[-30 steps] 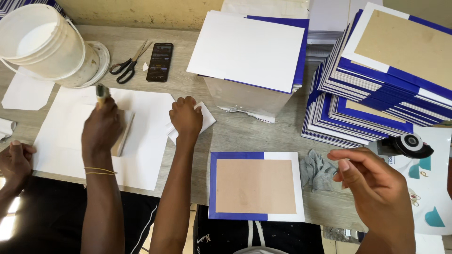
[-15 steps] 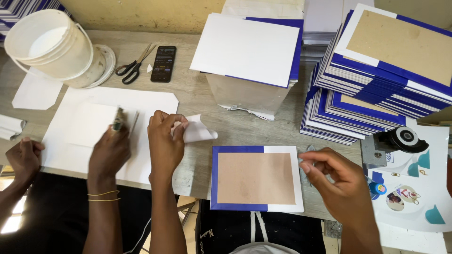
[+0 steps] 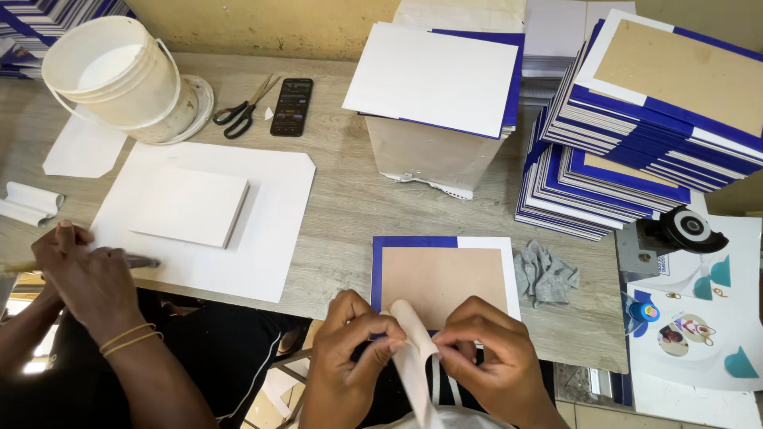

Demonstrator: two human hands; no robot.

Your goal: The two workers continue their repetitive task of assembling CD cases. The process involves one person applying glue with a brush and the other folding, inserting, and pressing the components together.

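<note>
Wooden desk crowded with blue-edged covers; left hand and right hand fingers pinch a cream paper strip between them, just below the open book cover; uneven pull could likely tear or crease it.

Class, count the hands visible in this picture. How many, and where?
3: the person's left hand and right hand pinch a paper strip at bottom centre; a co-worker's hand holds a brush at left.
</note>
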